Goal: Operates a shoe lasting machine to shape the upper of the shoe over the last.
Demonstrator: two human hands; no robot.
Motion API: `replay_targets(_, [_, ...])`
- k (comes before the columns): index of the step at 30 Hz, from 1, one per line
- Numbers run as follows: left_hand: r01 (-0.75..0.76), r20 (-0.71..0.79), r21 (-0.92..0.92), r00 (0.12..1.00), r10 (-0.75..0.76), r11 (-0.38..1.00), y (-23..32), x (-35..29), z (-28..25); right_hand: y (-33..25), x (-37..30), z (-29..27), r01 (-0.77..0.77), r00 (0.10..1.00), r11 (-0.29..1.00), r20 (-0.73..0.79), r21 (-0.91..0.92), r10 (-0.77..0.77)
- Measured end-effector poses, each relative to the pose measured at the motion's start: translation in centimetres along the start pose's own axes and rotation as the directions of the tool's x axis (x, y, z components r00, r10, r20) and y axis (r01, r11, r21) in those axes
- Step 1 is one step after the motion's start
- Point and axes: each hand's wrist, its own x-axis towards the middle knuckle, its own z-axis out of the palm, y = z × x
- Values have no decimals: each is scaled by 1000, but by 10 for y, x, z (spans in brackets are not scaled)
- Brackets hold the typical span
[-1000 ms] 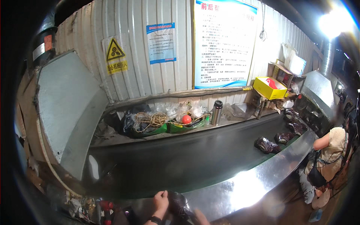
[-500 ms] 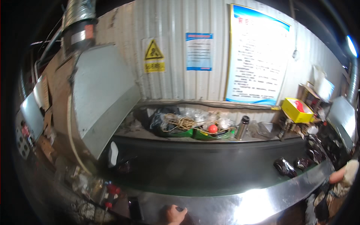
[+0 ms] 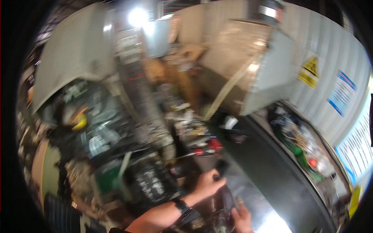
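Observation:
My left hand (image 3: 209, 184), with a black watch on its wrist, is over the near end of the metal ledge (image 3: 248, 190). Its fingers are closed round a small dark object (image 3: 216, 177), too blurred to name. Just beyond it lies a flat black phone-like thing (image 3: 222, 165). My right hand (image 3: 242, 218) is low in the picture, thumb up, its fingers smeared by motion. Between the hands is a dark, glossy, see-through thing (image 3: 221, 207); whether either hand touches it I cannot tell.
A dark conveyor belt (image 3: 268, 163) runs beside the ledge, with a white piece (image 3: 230, 123) at its far end by a grey hood (image 3: 268, 73). Green trays (image 3: 297, 151) line the wall. At left stand a black crate (image 3: 151, 182) and a large hooded bin (image 3: 74, 62).
The view has swung left, bringing the bins and crate into sight. My left forearm now shows, and my right hand has come in beside it. The left hand still holds the small dark object.

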Motion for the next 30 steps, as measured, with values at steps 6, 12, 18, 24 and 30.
replay_targets(6, [22, -454, -154, 886, -91, 988, -15, -52, -228, -38, 9, 204, 194, 925, 979, 319, 63, -204])
replay_targets(12, [-161, -485, -714, 816, -315, 682, -58, -139, -409, -30, 9, 401, -124, 837, 970, 547, 208, -10])
replay_targets(18, [-184, -417, -873, 763, -494, 452, -107, -182, -428, -22, 12, 510, -266, 819, 883, 574, 386, -5])
replay_targets(24, [-39, -415, -843, 682, -602, 536, -122, -153, -458, -5, 45, 549, -331, 830, 853, 554, 404, 60])
replay_targets(30, [44, -211, -934, 736, -644, 356, -136, -132, -505, -55, 38, 577, -491, 780, 824, 564, 282, 271])
